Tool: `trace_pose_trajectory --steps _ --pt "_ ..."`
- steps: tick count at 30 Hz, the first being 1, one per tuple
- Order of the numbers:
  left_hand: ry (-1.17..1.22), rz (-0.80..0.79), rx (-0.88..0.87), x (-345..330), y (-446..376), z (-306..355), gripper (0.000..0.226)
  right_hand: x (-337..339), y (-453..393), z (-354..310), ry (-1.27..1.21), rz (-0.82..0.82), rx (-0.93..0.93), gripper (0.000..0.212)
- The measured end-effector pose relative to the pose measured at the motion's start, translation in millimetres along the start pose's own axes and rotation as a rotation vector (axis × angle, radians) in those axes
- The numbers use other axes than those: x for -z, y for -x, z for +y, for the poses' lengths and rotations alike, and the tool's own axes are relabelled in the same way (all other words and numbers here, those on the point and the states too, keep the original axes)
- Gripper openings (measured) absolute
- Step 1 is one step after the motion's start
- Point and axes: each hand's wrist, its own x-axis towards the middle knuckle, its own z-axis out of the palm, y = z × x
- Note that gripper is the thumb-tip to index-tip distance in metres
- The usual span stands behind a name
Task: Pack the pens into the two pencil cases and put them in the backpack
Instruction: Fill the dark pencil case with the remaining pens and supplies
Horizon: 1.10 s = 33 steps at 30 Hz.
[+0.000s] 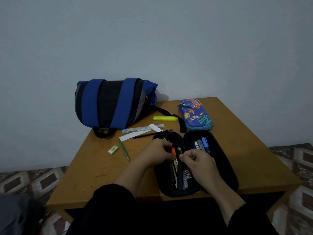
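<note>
Patterned floor tiles flank a wooden table against a pale wall. A blue-and-black fabric backpack lies far-left. The left hand pinches an orange pen inside the open black pencil case; the right hand pinches its inner strap. A closed blue space-print case lies behind.

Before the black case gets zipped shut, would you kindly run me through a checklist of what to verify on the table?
1. Black pencil case lying open flat: ok.
2. All loose items packed: not ok; yellow highlighter, green pencil, black pencil and eraser lie on the table.
3. Left hand and right hand clear of the case: not ok; both are inside it.
4. Blue space-print case filled: cannot tell; it is closed.
5. Backpack open: cannot tell.
</note>
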Motion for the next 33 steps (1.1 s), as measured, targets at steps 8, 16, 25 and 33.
trace_pose_trajectory --steps 8,16,25,33 --pt "0.001 -0.018 0.005 0.0 -1.9 -1.3 0.035 0.2 0.7 -0.9 -0.016 0.009 -0.001 0.032" --pt "0.488 0.057 0.043 2.2 3.0 -14.6 0.023 1.1 3.0 -2.5 -0.014 0.021 -0.002 0.035" --pt "0.935 0.398 0.176 15.2 -7.5 -22.2 0.013 16.8 -0.9 -5.2 -0.272 -0.039 -0.098 0.014" --pt "0.956 0.6 0.122 17.6 -46.9 4.1 0.022 35.2 -5.3 21.7 0.177 0.15 -0.057 0.012"
